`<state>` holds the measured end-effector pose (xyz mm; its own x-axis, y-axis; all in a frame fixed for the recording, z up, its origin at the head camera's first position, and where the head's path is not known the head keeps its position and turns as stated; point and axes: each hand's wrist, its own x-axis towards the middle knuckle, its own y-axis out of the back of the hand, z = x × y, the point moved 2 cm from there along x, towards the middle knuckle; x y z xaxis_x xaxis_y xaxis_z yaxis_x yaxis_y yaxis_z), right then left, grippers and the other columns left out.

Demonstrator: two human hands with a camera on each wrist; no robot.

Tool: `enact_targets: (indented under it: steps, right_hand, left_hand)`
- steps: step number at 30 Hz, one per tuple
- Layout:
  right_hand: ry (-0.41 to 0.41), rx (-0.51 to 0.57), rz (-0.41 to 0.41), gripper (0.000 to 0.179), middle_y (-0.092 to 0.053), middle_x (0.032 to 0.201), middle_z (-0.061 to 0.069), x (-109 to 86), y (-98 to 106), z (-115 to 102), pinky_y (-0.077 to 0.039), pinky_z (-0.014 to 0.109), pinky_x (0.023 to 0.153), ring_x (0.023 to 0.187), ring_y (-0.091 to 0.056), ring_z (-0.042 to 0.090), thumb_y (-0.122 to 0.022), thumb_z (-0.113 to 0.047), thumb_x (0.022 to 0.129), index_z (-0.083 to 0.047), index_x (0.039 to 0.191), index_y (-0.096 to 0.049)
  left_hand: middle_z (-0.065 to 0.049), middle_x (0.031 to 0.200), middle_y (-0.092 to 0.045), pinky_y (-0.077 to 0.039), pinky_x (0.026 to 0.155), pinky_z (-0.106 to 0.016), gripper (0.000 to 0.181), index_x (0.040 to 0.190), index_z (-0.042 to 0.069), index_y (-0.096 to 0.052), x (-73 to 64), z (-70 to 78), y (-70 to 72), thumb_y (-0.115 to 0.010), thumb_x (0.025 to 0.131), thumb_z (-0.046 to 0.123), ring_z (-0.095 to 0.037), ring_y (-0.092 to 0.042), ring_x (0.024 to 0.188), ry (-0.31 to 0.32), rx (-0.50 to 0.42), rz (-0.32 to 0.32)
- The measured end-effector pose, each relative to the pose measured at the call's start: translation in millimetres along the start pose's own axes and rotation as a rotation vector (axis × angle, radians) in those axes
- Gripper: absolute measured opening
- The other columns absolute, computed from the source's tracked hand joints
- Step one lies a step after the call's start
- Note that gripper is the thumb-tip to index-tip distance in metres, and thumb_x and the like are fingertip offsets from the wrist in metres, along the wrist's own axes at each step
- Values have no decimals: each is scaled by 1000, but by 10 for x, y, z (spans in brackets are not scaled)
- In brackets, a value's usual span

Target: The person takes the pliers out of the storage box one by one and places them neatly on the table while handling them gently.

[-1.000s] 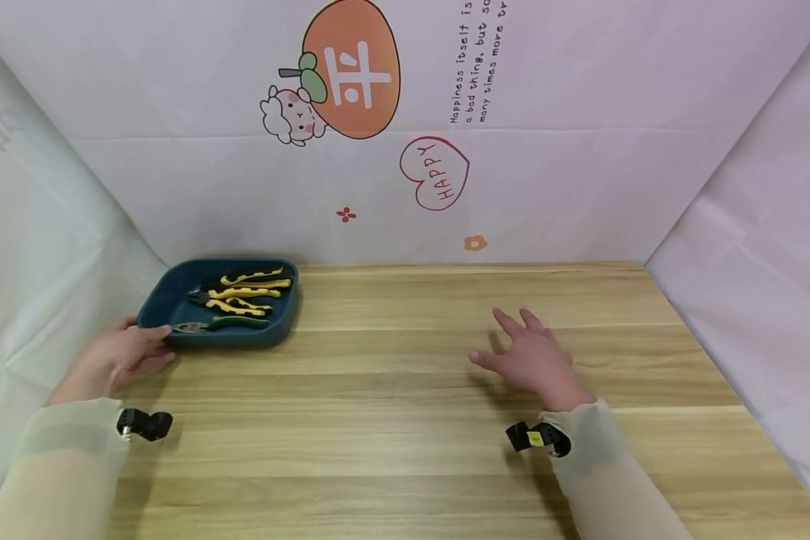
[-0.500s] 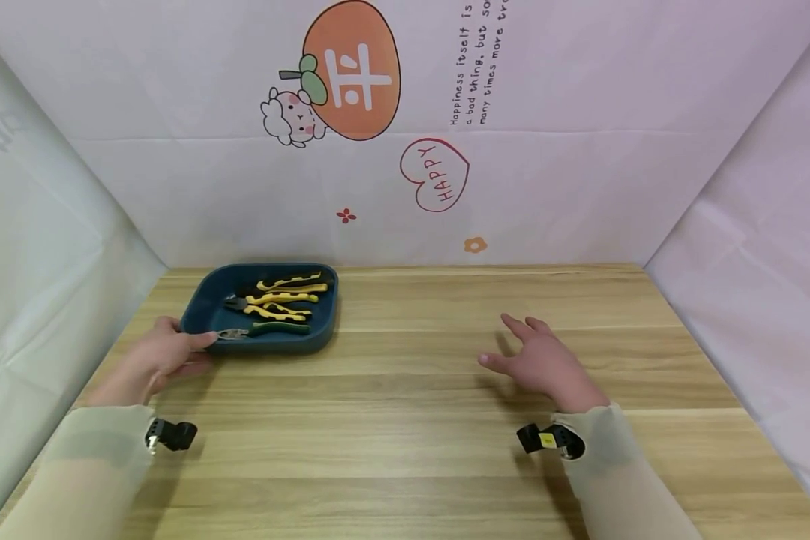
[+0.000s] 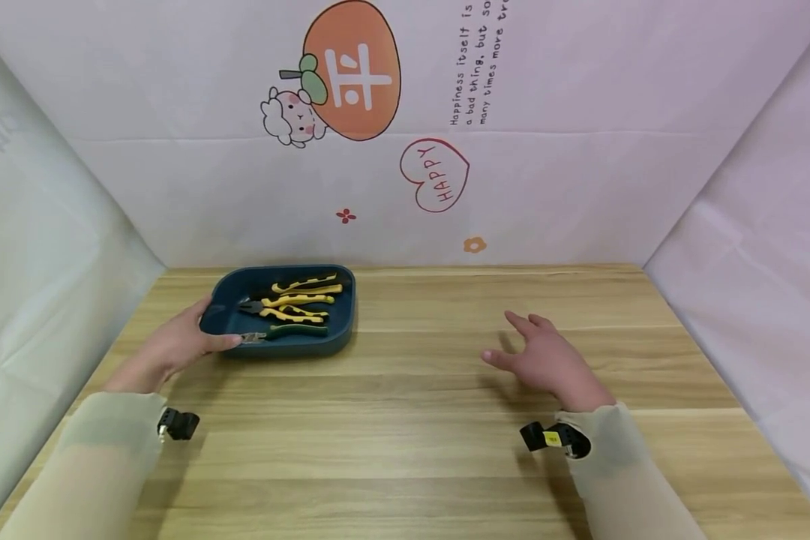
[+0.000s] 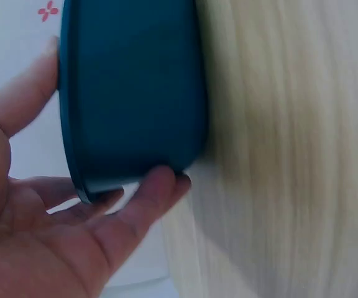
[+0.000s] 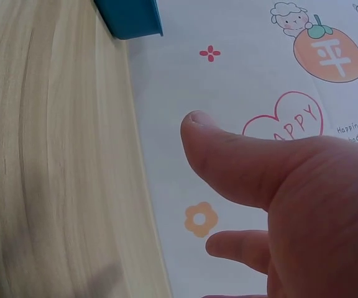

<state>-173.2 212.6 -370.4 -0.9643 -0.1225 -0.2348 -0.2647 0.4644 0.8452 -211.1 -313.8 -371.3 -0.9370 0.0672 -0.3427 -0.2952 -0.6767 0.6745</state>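
Tray (image 3: 297,349), dark blue and shallow, was at the far left of the wooden table (image 3: 391,427), in the grip of the left hand (image 3: 178,341): thumb at the near rim, fingers curled about the left end. The far rim met the table's back edge in the head view; whether it touched the sheet (image 3: 580,150) behind could not be told. A strip of wood separated the tray from the left-hand sheet (image 3: 47,195), while rightward a broad stretch of tabletop ran to the right hand (image 3: 543,362), which stood well apart, fingers spread, thumb held away, grasping nothing.

The left fingertips were hidden from the head camera; the left wrist view showed them at the tray's lower corner, though not whether the base lay flat. The right wrist view cut the tray down to one corner.

Inside, yellow-and-black pliers (image 3: 304,299) overlapped, too tangled to count. Green-handled pliers (image 3: 298,330) lay along the near wall, their metal end beside the left thumb. Each sleeve bore a black device at the cuff. Flowers, a heart and an orange fruit (image 3: 364,97) were printed on the sheet behind.
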Motion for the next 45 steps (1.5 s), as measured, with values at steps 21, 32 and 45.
enact_targets:
  steps: [21, 32, 45]
  right_hand:
    - [2, -8, 1, 101, -14, 157, 34, -12, -6, 27, -29, 68, 101, 136, -26, 56, -62, -70, 86, -5, 157, -29]
    - [5, -1, -10, 101, -12, 157, 35, -55, 13, 64, -27, 70, 101, 137, -23, 57, -60, -69, 88, -3, 157, -27]
    - [11, -7, -9, 101, -12, 156, 36, -59, 33, 121, -26, 71, 100, 137, -21, 58, -59, -69, 88, -2, 156, -27]
  left_hand:
    - [-33, 159, -2, -19, 105, -69, 124, 158, 1, 5, -58, 280, -388, -79, 83, 51, -56, -8, 141, -62, 20, 3]
    - [-27, 161, 4, -21, 103, -70, 119, 158, 26, 15, -14, 158, -345, -76, 85, 51, -56, -15, 139, -170, 3, -151]
    - [-25, 162, 1, -19, 106, -68, 128, 154, 35, 21, -4, 227, -457, -79, 79, 58, -50, -12, 143, -142, -12, -175]
